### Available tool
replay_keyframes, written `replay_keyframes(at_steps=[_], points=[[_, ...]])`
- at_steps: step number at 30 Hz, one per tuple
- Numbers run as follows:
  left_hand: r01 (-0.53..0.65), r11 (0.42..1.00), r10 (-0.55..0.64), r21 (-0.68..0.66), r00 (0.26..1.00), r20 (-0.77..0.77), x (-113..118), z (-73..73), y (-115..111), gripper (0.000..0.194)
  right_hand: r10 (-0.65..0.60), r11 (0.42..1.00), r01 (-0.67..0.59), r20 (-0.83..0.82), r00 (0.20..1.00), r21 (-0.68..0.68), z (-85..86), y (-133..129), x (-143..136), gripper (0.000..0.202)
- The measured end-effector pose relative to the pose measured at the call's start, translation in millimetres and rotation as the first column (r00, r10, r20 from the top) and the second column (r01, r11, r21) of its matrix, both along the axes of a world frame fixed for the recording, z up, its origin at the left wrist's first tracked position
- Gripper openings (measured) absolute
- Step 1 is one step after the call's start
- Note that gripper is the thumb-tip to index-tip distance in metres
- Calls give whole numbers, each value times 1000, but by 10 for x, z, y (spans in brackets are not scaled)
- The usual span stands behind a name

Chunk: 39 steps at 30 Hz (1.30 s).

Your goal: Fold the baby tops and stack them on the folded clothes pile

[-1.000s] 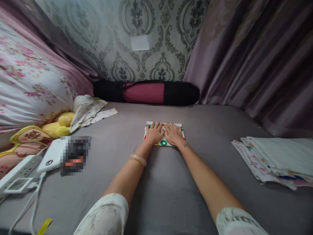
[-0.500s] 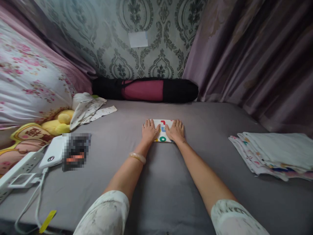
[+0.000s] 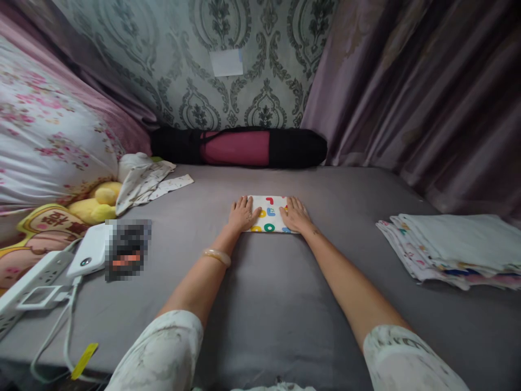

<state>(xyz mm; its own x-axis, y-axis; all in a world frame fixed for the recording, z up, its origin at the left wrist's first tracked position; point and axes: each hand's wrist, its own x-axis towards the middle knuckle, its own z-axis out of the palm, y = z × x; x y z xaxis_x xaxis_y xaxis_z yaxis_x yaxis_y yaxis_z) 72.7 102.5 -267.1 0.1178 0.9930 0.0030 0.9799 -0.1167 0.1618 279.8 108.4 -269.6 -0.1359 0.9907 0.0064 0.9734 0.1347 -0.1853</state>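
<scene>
A small folded cloth [image 3: 269,215], white with coloured letter-like prints, lies flat on the grey bed sheet [image 3: 268,288]. My left hand [image 3: 243,214] rests palm down over its left edge, fingers stretched away from me and thumb pointing inward. Over the right edge lies my right hand [image 3: 298,214], also flat with its fingers extended. Both hands touch the cloth from above without gripping it, and its printed middle shows between my thumbs. A pale bangle circles my left wrist.
Folded cloths [image 3: 451,244] are stacked at the right. On the left are a power strip [image 3: 36,277], a white power bank [image 3: 90,250] with cables, a pixelated object, a yellow plush toy [image 3: 95,203] and a crumpled cloth [image 3: 142,184]. A black-and-pink bag [image 3: 236,147] lies along the wall.
My hands have slid apart towards the cloth's left and right edges, so more of its print shows between them. The camera view has shifted slightly.
</scene>
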Motion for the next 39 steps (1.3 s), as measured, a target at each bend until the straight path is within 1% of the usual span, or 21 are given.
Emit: replay_keyframes(at_steps=[3, 6, 8, 10, 13, 16, 20, 21, 24, 25, 27, 31, 33, 36, 39], points=[[-52, 998, 53, 17, 999, -12, 67, 63, -70, 72, -8, 999, 9, 18, 1000, -50, 110, 5, -40, 66], [-96, 993, 97, 67, 995, -7, 173, 108, -223, 69, 41, 999, -42, 25, 999, 21, 182, -2, -93, 63], [-101, 993, 100, 66, 995, 12, 234, 115, -337, 69, 79, 994, -81, 28, 996, 75, 167, -18, -129, 62], [-115, 993, 114, 21, 993, 33, 267, 107, -425, 69, 81, 995, -82, 24, 996, 63, 113, -36, -154, 62], [-121, 992, 122, -33, 991, 53, 262, 82, -481, 70, 66, 997, -67, 8, 998, 36, 26, -48, -159, 61], [-117, 993, 117, -9, 992, 55, 230, 52, -479, 68, 66, 997, -66, 11, 998, 45, 6, -33, -140, 60], [-104, 994, 100, 34, 991, 83, 186, 14, -469, 64, 47, 999, -47, 21, 999, -7, 84, -17, -191, 60], [-106, 993, 101, 45, 990, 99, 176, 7, -468, 62, 40, 999, -41, 17, 999, 2, 106, -21, -233, 60], [-144, 987, 132, 75, 980, 147, 145, -3, -467, 57, 67, 993, -66, -11, 998, 101, 125, -47, -414, 59], [-156, 984, 142, 81, 977, 160, 136, -2, -469, 56, 87, 989, -83, -23, 996, 118, 111, -57, -475, 59], [-160, 983, 141, 89, 973, 184, 117, 0, -475, 53, 108, 989, -103, -45, 993, 110, 59, -70, -566, 58], [-145, 985, 118, 95, 962, 246, 86, -12, -480, 50, 106, 992, -102, -55, 993, 71, -49, -51, -593, 58], [-150, 983, 112, 110, 949, 296, 73, -37, -464, 48, 105, 993, -103, -46, 993, 57, -51, -28, -572, 58], [-182, 972, 108, 152, 911, 399, 54, -89, -407, 44, 104, 994, -104, -32, 994, 12, 23, -5, -590, 58], [-238, 953, 110, 188, 849, 516, 25, -125, -334, 40, 109, 993, -107, -24, 994, 47, 111, -8, -697, 56]])
